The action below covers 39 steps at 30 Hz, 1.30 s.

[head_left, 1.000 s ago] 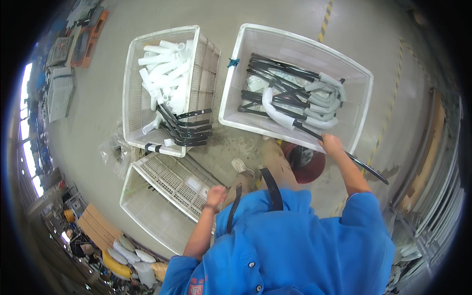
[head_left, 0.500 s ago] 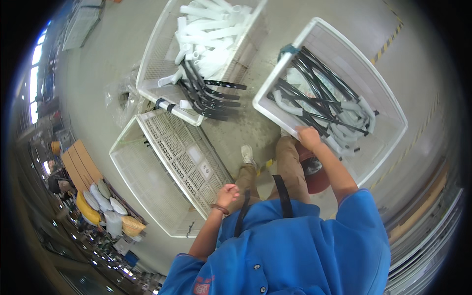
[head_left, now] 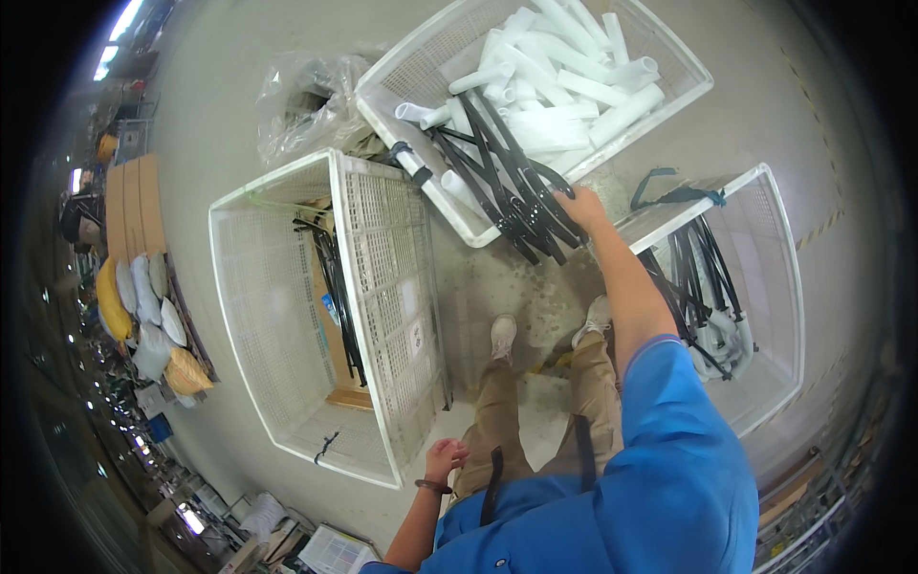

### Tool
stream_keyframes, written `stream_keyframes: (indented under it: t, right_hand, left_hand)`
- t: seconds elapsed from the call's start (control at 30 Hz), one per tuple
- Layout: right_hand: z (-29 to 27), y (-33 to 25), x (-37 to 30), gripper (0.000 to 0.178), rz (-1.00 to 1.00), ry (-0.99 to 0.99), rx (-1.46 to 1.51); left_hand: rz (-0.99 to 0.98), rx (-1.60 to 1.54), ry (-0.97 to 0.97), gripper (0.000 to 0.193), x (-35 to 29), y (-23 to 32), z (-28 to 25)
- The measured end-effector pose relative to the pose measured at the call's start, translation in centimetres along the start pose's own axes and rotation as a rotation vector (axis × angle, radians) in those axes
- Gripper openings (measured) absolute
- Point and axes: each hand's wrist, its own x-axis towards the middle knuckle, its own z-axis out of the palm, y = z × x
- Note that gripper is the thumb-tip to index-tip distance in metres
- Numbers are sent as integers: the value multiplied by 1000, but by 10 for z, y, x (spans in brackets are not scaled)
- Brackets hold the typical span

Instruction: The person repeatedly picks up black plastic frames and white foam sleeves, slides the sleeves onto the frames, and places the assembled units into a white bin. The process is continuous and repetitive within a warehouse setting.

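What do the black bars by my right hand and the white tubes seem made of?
Black bars: probably metal, painted or coated, judging by their glossy highlights. White tubes: likely foam, possibly soft plastic; matte, with thick-looking walls at the hollow ends.

Grey floor (head_left: 206, 124) spreads all round the right fingers (head_left: 571, 198), with dark spots (head_left: 535, 277) just below them. Well to their right runs yellow-and-black striped tape (head_left: 819, 230). Far up and left of the fingers glows a bright strip (head_left: 120, 27), window or lamp unclear. Well left of the left fingers (head_left: 458, 449) stand brown cardboard (head_left: 134, 206) and piled sacks (head_left: 145, 292); below these, small lights (head_left: 194, 521) dot a dim, cluttered area.
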Motion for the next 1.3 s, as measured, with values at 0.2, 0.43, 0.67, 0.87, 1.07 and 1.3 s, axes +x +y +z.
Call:
stream_keyframes:
  t: [0.2,0.43,0.67,0.87,1.07,1.3]
  right_hand:
    - [-11,-24,-81,34,129,303,860]
    - [-104,-78,-232,43,-41,385,468]
    - [-198,-131,-405,39,-231,676,-9]
    - [-262,-148,-580,43,-440,763,-245]
    - [-299,-162,-744,50,-637,634,-537]
    - [-223,-56,-731,19,-427,573,-482]
  left_hand:
    - [-126,-150,3,19,7,-31,-56]
    - [158,5,-266,16,50,48,-87]
    - [325,323,-207,12,90,136,-110]
    - [1172,818,-149,22,-4,226,-10]
    - [2061,825,-718,78,-299,213,125]
    - [1877,1259,-1305,45,-333,99,238]
